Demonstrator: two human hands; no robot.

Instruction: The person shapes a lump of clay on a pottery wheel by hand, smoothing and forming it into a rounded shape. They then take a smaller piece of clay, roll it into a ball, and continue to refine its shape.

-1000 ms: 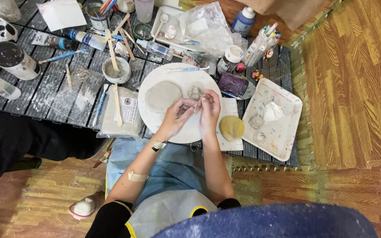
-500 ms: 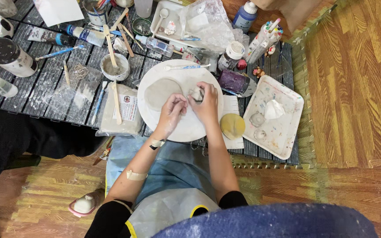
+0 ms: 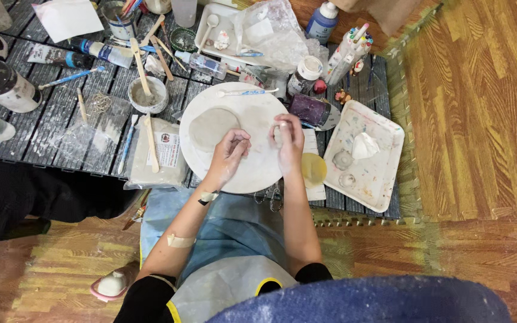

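Far left: dark jar (image 3: 2, 85) on the grey slatted table (image 3: 43, 119), well apart from the work. Next, small bowl (image 3: 148, 94) with 1 wooden stick standing in it, then a wrapped grey clay block (image 3: 154, 161) just beside the round white board (image 3: 243, 143).

On the board's left half lies 1 flattened clay disc (image 3: 212, 127), roughly round, no clear long axis. Left hand (image 3: 230, 152) sits at the disc's lower right edge, fingers curled together; whether they pinch anything, cannot tell. The disc lies up and left of this hand, the nearer of the 2.

Right hand (image 3: 288, 139) is over the board's right edge, fingers closed round a small clay lump (image 3: 278, 135), apart from the disc.

Far right: yellow sponge (image 3: 313, 169), then white paint-spotted tray (image 3: 384, 173)
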